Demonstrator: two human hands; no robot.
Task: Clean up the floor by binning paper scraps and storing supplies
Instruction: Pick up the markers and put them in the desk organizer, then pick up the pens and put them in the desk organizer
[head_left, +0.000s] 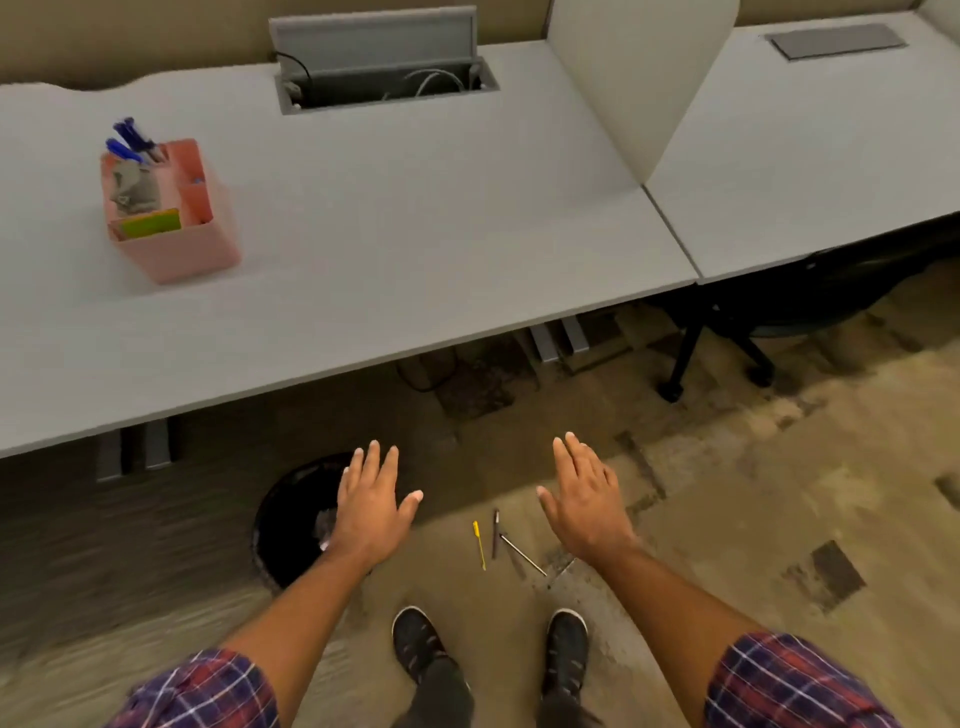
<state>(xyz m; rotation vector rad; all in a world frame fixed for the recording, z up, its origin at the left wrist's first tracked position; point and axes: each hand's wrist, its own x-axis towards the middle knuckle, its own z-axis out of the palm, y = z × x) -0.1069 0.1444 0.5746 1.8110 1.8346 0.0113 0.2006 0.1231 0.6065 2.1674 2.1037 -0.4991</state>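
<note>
On the carpet between my hands lie three pens: a yellow pen (479, 544), a dark pen (495, 532) and a silver pen (522, 555). My left hand (371, 506) hovers open, palm down, over the right rim of a black bin (291, 519) that holds crumpled paper (324, 522). My right hand (584, 496) is open and empty, just right of the pens. A pink desk organizer (174, 213) with blue pens (130, 143) and sticky notes stands on the grey desk (389, 234) at the left.
The desk edge runs across above the bin. An open cable tray (384, 78) sits at the back of the desk, and a white divider (634, 78) separates a second desk. A black chair base (727, 343) stands under the right desk. My shoes (415, 642) are below the pens.
</note>
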